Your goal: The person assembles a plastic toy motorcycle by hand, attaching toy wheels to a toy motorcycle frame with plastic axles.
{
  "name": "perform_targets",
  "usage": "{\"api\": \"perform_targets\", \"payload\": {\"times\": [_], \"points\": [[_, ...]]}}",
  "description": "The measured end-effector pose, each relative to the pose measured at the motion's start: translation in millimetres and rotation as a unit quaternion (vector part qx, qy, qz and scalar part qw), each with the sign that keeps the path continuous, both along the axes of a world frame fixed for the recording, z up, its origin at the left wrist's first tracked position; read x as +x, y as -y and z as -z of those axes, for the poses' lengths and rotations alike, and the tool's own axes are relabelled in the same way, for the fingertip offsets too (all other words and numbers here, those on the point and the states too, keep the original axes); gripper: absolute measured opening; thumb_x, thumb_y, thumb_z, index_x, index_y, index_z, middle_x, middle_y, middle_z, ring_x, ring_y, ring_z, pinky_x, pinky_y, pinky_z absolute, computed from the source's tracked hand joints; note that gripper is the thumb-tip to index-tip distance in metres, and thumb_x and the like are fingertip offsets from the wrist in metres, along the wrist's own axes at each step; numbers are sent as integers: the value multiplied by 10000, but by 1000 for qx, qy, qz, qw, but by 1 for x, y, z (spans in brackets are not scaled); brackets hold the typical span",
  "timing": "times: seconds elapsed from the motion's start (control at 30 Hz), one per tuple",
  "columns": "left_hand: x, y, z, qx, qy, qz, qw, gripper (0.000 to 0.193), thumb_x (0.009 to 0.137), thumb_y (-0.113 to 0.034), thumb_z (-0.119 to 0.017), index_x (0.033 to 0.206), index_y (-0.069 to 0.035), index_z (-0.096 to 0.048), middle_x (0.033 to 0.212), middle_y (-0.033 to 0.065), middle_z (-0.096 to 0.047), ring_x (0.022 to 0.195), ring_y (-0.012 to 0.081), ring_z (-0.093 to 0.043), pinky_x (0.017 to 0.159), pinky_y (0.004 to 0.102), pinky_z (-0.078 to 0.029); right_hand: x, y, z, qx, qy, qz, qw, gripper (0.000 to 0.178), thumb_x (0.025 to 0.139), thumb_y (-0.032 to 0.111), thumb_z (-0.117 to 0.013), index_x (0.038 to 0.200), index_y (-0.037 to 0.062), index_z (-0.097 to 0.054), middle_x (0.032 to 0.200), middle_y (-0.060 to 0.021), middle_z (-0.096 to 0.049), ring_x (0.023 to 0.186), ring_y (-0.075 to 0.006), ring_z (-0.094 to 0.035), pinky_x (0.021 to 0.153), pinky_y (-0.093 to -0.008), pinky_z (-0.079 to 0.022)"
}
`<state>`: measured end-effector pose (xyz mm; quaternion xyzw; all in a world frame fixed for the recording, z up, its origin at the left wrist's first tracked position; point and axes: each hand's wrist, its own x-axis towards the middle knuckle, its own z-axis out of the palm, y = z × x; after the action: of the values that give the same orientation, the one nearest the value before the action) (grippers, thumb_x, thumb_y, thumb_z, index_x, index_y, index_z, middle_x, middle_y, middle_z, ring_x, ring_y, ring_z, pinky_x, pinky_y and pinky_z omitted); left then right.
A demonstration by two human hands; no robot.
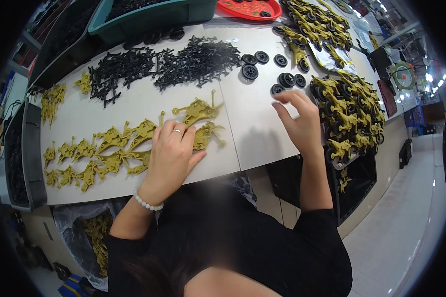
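A pale worktable [143, 101] fills the view, in a room with bright ceiling lights and a light, shiny floor [381, 232] off to the right. The left hand [171, 153] lies palm down over the yellow parts; whether its fingers grip one cannot be told. The right hand [302, 121] is raised and empty as far as it shows, thumb and fingers curved with a gap between, its fingertips near a black wheel [277, 89].

Just beyond the left fingers lies the farther yellow part [198, 111]; the nearer yellow part [202, 137] sits partly under them. Both long axes run roughly left to right, rising slightly rightward, their pale prongs pointing right toward the right hand. The rows of yellow parts [111, 138] stretch left from there.

Farther out are loose wheels [250, 72], heaps of small black pieces [198, 59], a teal crate [148, 19] and a red tray [252, 16]. Yellow pieces with wheels [352, 119] crowd together right of the right hand.
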<state>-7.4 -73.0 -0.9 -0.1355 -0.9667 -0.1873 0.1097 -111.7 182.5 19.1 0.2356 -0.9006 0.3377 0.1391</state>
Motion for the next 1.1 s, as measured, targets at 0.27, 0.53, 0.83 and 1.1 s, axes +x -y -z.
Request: {"api": "perform_targets", "payload": {"times": [0.27,0.53,0.83,1.1], "points": [[-5,-13,-2,4,55,15,998,481,645,-248,-778,1006,14,-597,967,99,-553,967,268,-475,858,385,-382,-62,25,15,95,2,7,995,289,727,191,-724,964,35,-663,941,-83,-627,913,-267,-559,796,-365,-466],[-9,-17,-2,112,53,18,992,394,663,-204,-773,943,0,-585,852,98,-582,855,254,-532,775,367,-426,-86,42,29,174,-3,9,985,367,708,222,-647,1024,36,-657,993,-118,-604,958,-295,-555,839,-388,-468],[-11,-8,-18,597,381,22,706,387,753,-61,-745,1051,6,-508,819,50,-637,648,92,-610,558,219,-495,-85,45,27,192,37,21,981,411,701,238,-705,1060,55,-624,1022,-120,-600,966,-288,-574,837,-368,-459],[-7,-11,-12,731,446,23,516,444,901,-89,-544,1293,15,-365,1011,230,-618,850,301,-670,740,362,-572,-85,43,33,148,52,23,987,389,710,231,-675,1043,45,-600,930,-146,-597,938,-306,-569,816,-396,-461]]}}
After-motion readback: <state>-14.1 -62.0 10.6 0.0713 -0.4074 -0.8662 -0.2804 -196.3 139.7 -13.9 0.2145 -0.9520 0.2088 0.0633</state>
